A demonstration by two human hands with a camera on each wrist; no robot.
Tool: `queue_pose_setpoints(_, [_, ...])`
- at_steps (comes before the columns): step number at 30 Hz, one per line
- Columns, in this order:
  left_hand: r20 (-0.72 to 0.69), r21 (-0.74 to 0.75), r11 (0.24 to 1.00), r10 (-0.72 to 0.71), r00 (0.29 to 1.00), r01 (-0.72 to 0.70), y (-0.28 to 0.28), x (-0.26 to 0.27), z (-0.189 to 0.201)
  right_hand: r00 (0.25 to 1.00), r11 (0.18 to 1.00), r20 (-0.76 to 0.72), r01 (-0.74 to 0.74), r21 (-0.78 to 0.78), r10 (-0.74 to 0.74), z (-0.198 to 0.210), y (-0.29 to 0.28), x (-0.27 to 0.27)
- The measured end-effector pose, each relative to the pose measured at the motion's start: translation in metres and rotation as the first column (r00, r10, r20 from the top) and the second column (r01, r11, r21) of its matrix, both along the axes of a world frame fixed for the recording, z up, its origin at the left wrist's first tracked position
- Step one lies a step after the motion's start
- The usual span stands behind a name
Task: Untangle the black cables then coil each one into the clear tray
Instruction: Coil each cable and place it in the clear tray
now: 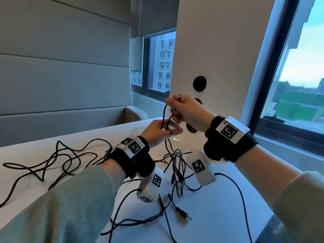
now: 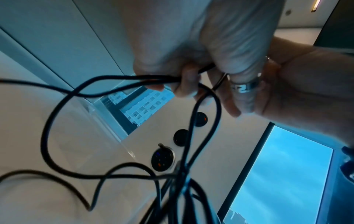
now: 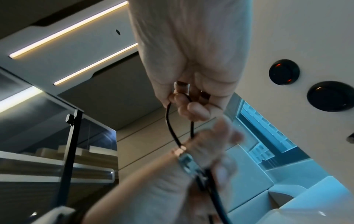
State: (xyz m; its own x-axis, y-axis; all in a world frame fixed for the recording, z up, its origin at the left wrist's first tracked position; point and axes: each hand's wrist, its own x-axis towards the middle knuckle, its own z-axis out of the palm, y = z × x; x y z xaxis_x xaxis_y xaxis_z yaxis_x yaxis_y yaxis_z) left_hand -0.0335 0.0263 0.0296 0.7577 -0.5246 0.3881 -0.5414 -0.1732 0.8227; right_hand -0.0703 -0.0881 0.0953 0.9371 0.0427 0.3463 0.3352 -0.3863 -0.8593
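Several black cables [image 1: 57,160] lie tangled across the white table [image 1: 219,204]. Both hands are raised above it at the far side. My right hand [image 1: 172,109] pinches the top of a short cable loop [image 1: 164,114], with fingers [image 3: 184,100] curled round it. Just below, my left hand [image 1: 164,128] grips the same loop's strands [image 2: 153,78]. A bundle of cables [image 1: 177,165] hangs from the left hand down to the table, plug ends dangling [image 1: 182,181]. A clear tray's edge [image 2: 124,145] shows only in the left wrist view, beyond the hanging cables.
A white pillar with round black sockets [image 1: 199,83] stands right behind the hands. A jack plug [image 1: 184,213] lies on the near table. Grey padded wall panels [image 1: 61,76] are at the left and windows [image 1: 298,85] at the right. The table's corner [image 1: 268,223] is at the near right.
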Motion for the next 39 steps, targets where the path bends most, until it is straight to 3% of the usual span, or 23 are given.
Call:
queue_pose_setpoints(3, [0.033,0.185,0.983,-0.014,0.999,0.007,-0.001,0.001,-0.015,0.978,0.983,0.149,0.130,0.126,-0.149,0.018,-0.012,-0.005])
queue_pose_setpoints(6, [0.014,0.141,0.990,-0.011,1.000,0.008,0.005,0.005,-0.024,0.922,0.878,0.225,0.194,0.438,-0.316,0.040,-0.037,-0.014])
queue_pose_setpoints(8, [0.039,0.141,0.990,-0.007,0.999,0.001,0.010,0.009,-0.026,0.861,0.799,0.255,0.244,0.550,-0.439,0.043,-0.057,-0.016])
queue_pose_setpoints(10, [0.015,0.217,0.976,-0.019,1.000,0.016,0.016,0.015,-0.034,0.765,0.714,0.275,0.321,0.622,-0.583,0.044,-0.080,-0.016])
queue_pose_setpoints(12, [-0.034,0.294,0.956,-0.011,0.999,0.020,0.025,0.020,-0.049,0.608,0.624,0.300,0.435,0.649,-0.736,0.048,-0.105,-0.021])
queue_pose_setpoints(14, [-0.091,0.332,0.943,0.034,0.995,-0.002,0.036,0.023,-0.061,0.466,0.566,0.334,0.562,0.603,-0.819,0.046,-0.127,-0.026])
queue_pose_setpoints(15, [-0.121,0.328,0.944,0.059,0.991,-0.016,0.040,0.023,-0.063,0.436,0.559,0.351,0.620,0.550,-0.829,0.040,-0.131,-0.027])
queue_pose_setpoints(17, [-0.125,0.319,0.947,0.095,0.988,-0.050,0.043,0.021,-0.059,0.484,0.621,0.398,0.678,0.392,-0.779,0.021,-0.131,-0.020])
queue_pose_setpoints(19, [-0.051,0.298,0.952,0.088,0.995,-0.069,0.042,0.015,-0.048,0.630,0.735,0.411,0.657,0.170,-0.659,-0.004,-0.114,-0.015])
queue_pose_setpoints(23, [0.069,0.240,0.970,0.031,0.997,-0.046,0.031,0.004,-0.033,0.869,0.918,0.361,0.389,-0.077,-0.338,-0.044,-0.060,-0.012])
queue_pose_setpoints(25, [0.107,0.208,0.977,0.027,0.994,-0.048,0.028,0.003,-0.028,0.942,0.926,0.299,0.242,-0.289,-0.153,-0.057,-0.038,-0.012])
queue_pose_setpoints(27, [0.120,0.153,0.987,0.028,0.992,-0.046,0.029,0.005,-0.025,0.986,0.881,0.166,0.095,-0.464,-0.019,-0.066,-0.025,-0.014])
queue_pose_setpoints(29, [0.111,0.127,0.991,0.026,0.993,-0.040,0.030,0.008,-0.024,0.996,0.870,0.074,-0.007,-0.494,0.050,-0.071,-0.018,-0.016])
queue_pose_setpoints(30, [0.101,0.127,0.991,0.022,0.995,-0.035,0.031,0.008,-0.024,0.994,0.870,0.097,0.008,-0.493,0.045,-0.071,-0.017,-0.018])
queue_pose_setpoints(34, [-0.018,0.161,0.985,0.059,0.998,-0.056,0.044,0.007,-0.032,0.947,0.884,0.273,0.271,-0.382,-0.172,-0.048,-0.040,-0.019])
queue_pose_setpoints(39, [-0.288,0.180,0.983,0.082,0.954,-0.030,0.077,0.017,-0.055,0.775,0.728,0.374,0.620,-0.294,-0.509,-0.024,-0.099,-0.025])
